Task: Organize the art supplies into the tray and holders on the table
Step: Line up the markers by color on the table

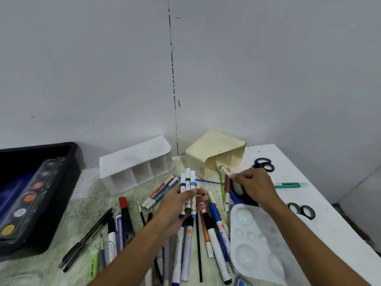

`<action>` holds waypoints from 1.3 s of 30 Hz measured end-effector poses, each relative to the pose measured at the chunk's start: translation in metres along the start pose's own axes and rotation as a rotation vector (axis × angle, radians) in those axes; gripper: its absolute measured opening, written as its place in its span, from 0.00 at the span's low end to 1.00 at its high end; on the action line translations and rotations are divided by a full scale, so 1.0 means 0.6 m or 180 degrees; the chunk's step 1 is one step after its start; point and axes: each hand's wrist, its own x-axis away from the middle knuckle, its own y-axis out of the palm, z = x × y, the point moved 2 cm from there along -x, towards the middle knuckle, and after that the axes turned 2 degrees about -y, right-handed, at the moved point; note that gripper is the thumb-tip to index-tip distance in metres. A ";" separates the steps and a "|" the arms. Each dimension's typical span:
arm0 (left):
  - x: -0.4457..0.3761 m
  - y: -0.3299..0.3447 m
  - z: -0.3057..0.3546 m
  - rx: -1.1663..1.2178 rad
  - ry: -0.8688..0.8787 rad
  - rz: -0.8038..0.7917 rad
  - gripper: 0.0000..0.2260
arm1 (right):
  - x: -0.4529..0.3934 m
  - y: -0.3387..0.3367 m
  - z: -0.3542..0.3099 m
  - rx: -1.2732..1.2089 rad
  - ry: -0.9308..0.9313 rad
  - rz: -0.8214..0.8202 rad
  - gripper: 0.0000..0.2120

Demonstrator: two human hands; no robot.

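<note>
1. My left hand [179, 203] grips three white markers [187, 190] in a bundle, thumb curled across the barrels. They stand upright above the loose pile, caps (dark blue, green, light blue) towards the wall.
2. My right hand [254, 186] pinches a fourth marker, the green-capped marker [225, 171], by its near end. Its capped end points at the mouth of the cream holder [214, 149], which lies tipped on its side near the wall.
3. Step in hand, as I judge it: collecting matching markers before loading them into a holder.
4. The next move calls for either adding the fourth marker to the bundle or feeding it into a holder. The cream holder probably needs standing upright first.
5. The white divided holder [136, 162] also lies on its side, to the left of the cream one, compartments facing me.
6. Many pens and markers are unsorted on the table [321, 223]. The black tray [72, 162] at left holds a paint set [31, 199]. A white palette [257, 244] and scissors [263, 164] lie to the right.
</note>
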 end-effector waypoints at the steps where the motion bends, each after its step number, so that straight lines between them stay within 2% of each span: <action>1: -0.003 0.008 -0.002 0.0098 -0.0029 -0.0020 0.08 | 0.009 -0.009 0.000 -0.0176 0.0019 -0.0048 0.18; 5: -0.014 0.052 -0.020 0.0350 -0.0158 -0.0037 0.08 | 0.055 -0.040 -0.001 -0.1048 0.0335 -0.0172 0.07; 8: -0.019 0.091 -0.031 0.0642 -0.0218 -0.0075 0.09 | 0.090 -0.045 -0.003 -0.1289 0.0221 -0.0252 0.03; 11: -0.016 0.119 -0.036 0.0714 -0.0095 -0.0106 0.10 | 0.115 -0.031 0.005 -0.0984 -0.0239 -0.0153 0.03; 16: -0.009 0.123 -0.037 0.0305 -0.0002 -0.0011 0.07 | 0.129 -0.021 0.015 -0.0323 -0.0953 -0.0140 0.04; 18: -0.003 0.116 -0.035 0.0188 -0.0052 -0.0122 0.08 | 0.128 -0.021 0.008 -0.0503 -0.1045 -0.0037 0.03; 21: 0.008 0.101 -0.030 -0.0082 -0.0036 -0.0373 0.11 | 0.117 -0.017 -0.009 -0.1216 -0.0626 -0.0084 0.07; 25: 0.027 0.067 -0.011 -0.0323 0.0128 -0.0616 0.12 | 0.098 0.011 -0.039 -0.1889 -0.0145 -0.0469 0.05; 28: 0.051 0.036 0.000 -0.0497 0.0193 -0.0678 0.11 | 0.098 0.045 -0.071 -0.2219 0.0089 -0.1197 0.10; 31: 0.076 -0.001 0.010 -0.0560 0.0294 -0.0641 0.09 | 0.110 0.087 -0.100 -0.2307 0.0109 -0.1716 0.13; 35: 0.121 -0.077 0.027 -0.0500 0.0450 -0.0412 0.13 | 0.137 0.157 -0.144 -0.2301 0.0108 -0.2029 0.12; 39: 0.183 -0.170 0.042 -0.0515 0.0499 -0.0160 0.11 | 0.178 0.231 -0.189 -0.2049 -0.0043 -0.2356 0.10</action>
